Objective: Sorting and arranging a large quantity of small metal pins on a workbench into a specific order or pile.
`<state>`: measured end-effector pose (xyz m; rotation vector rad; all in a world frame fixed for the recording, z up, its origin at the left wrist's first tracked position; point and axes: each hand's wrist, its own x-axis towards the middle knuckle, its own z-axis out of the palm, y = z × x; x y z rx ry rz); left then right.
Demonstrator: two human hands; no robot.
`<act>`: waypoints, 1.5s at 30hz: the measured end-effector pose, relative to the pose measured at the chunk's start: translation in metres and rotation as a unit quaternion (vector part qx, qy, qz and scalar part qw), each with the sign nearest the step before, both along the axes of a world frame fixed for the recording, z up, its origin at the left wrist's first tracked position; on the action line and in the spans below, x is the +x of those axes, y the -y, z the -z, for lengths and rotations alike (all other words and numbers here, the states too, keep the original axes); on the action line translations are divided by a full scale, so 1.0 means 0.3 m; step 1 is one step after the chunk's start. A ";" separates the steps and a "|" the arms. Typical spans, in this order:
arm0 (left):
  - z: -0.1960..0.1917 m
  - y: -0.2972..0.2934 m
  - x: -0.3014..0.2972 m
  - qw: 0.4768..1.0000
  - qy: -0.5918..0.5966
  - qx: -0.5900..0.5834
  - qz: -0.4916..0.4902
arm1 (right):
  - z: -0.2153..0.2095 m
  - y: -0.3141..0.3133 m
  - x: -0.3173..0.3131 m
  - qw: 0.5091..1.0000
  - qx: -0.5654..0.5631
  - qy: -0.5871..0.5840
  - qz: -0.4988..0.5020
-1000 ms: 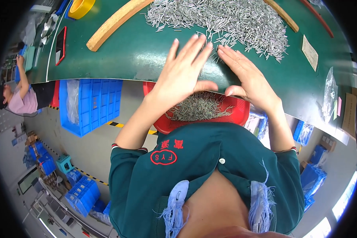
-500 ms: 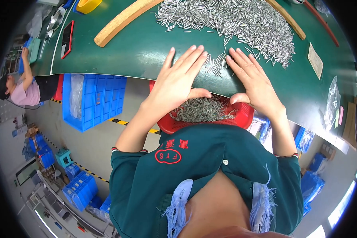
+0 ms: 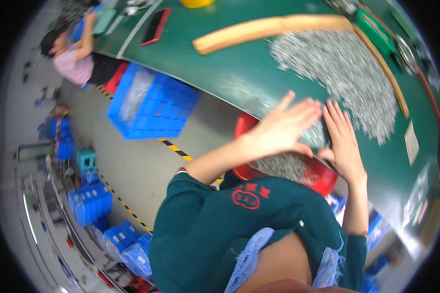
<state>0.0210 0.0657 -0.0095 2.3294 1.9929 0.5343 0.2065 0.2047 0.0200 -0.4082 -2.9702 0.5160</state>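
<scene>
Both hands swept nearer table edge, left hand [image 3: 281,128] and right hand [image 3: 342,141] flat, fingers spread, on metal pins [image 3: 344,73]

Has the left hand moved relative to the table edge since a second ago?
Yes. The left hand has slid back toward the table edge, above the red basin, nearer the person.

Blue crate [image 3: 149,105] on floor, wooden strip [image 3: 274,29], phone [image 3: 155,27], seated co-worker [image 3: 76,56]
</scene>
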 end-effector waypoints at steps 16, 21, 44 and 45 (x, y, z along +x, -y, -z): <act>0.040 0.168 0.013 0.984 0.135 0.116 -0.024 | -0.027 0.085 0.048 0.993 -0.043 -0.019 -0.105; 0.036 0.080 0.030 0.987 0.098 0.089 -0.085 | 0.010 0.069 -0.018 0.999 0.000 -0.026 -0.028; -0.050 -0.112 -0.118 0.980 0.062 0.163 -0.097 | -0.003 -0.003 0.059 0.984 0.002 -0.175 0.028; -0.046 -0.143 -0.132 0.980 0.042 0.167 -0.095 | 0.008 -0.002 0.058 0.984 -0.010 -0.175 0.031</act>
